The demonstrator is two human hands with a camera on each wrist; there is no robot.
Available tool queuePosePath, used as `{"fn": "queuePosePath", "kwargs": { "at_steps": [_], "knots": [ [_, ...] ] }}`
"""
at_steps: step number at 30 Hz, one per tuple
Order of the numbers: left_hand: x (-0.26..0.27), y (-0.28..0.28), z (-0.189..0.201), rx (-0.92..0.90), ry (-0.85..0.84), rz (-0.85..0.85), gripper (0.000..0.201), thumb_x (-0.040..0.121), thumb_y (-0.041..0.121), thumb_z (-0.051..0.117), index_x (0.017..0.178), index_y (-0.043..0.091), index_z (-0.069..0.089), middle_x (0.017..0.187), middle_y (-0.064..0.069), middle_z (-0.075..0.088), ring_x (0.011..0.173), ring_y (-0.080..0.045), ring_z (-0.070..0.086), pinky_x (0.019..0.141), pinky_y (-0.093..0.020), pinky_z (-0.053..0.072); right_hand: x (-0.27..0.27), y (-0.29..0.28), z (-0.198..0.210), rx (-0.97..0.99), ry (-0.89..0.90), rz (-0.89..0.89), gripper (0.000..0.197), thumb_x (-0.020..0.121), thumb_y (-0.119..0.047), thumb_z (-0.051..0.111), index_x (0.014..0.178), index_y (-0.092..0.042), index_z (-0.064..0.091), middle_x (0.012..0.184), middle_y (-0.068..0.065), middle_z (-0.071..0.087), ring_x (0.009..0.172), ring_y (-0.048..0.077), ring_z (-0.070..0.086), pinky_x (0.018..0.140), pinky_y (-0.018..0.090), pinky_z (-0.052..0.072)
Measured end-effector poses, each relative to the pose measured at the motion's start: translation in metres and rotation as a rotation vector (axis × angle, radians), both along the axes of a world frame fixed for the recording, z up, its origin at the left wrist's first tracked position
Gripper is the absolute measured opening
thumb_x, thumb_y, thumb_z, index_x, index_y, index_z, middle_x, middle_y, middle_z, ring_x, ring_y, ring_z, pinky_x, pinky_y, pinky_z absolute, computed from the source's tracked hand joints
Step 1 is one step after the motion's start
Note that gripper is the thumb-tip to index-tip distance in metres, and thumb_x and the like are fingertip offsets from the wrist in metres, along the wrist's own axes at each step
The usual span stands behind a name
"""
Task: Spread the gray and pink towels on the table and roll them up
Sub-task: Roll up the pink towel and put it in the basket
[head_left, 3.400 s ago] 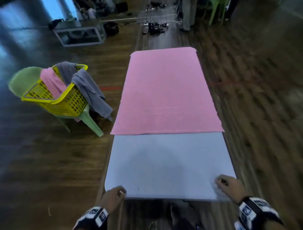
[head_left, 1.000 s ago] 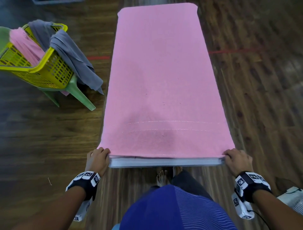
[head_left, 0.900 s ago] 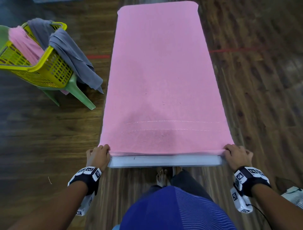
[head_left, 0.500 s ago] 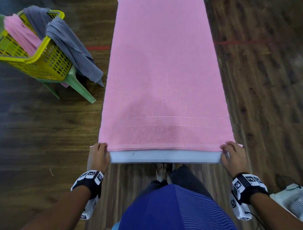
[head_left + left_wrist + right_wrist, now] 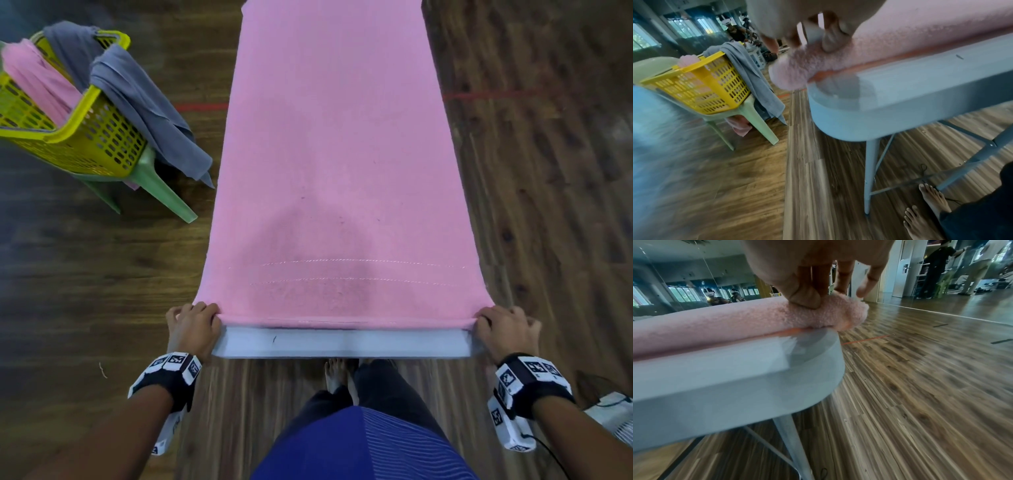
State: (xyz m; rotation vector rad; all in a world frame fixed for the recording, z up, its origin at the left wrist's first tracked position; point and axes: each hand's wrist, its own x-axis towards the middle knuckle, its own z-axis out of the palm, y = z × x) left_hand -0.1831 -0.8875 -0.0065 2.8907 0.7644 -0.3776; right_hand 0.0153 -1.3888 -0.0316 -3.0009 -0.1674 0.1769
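Pink towel [image 5: 339, 164] now pulled to near surface [image 5: 342, 342] edge; left hand [image 5: 193, 325] & right hand [image 5: 507, 329] pinch corners, first roll turn started.

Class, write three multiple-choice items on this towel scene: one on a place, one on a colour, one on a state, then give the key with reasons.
1. Where is the yellow basket? A on a green chair; B on the table; C on the floor.
2. What colour is the towel on the table? A gray; B pink; C yellow.
3. What state is that towel's near edge in? A flat; B hanging off; C rolled.

Key: 1 A, the green chair stands under it. 2 B, the pink towel covers the top. 3 C, the left hand and right hand grip a small roll.
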Motion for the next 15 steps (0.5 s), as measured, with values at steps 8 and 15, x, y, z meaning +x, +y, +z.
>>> {"fn": "queuePosePath", "kwargs": {
  "at_steps": [8, 15],
  "knots": [
    [0.018, -0.003, -0.009, -0.016, -0.175, 0.046, 0.025, 0.069, -0.009, 0.066, 0.088, 0.004, 0.057, 0.082, -0.017, 0.052, 0.073, -0.035, 0.050, 0.066, -0.044, 0.037, 0.001, 0.009, -0.003, 0.161, -0.004, 0.019, 0.021, 0.065, 0.012, 0.068, 0.080, -0.002, 0.066, 0.088, 0.018, 0.056, 0.082, 0.037, 0.051, 0.074, 0.046, 0.043],
    [0.006, -0.004, -0.020, -0.109, -0.281, -0.026, 0.036, 0.063, -0.012, 0.069, 0.097, -0.004, 0.062, 0.095, -0.022, 0.060, 0.086, -0.040, 0.052, 0.080, -0.047, 0.043, -0.004, 0.006, -0.010, 0.198, 0.042, 0.126, 0.030, 0.070, 0.004, 0.063, 0.098, -0.003, 0.065, 0.101, 0.014, 0.064, 0.091, 0.033, 0.054, 0.085, 0.043, 0.047]
  ]
}}
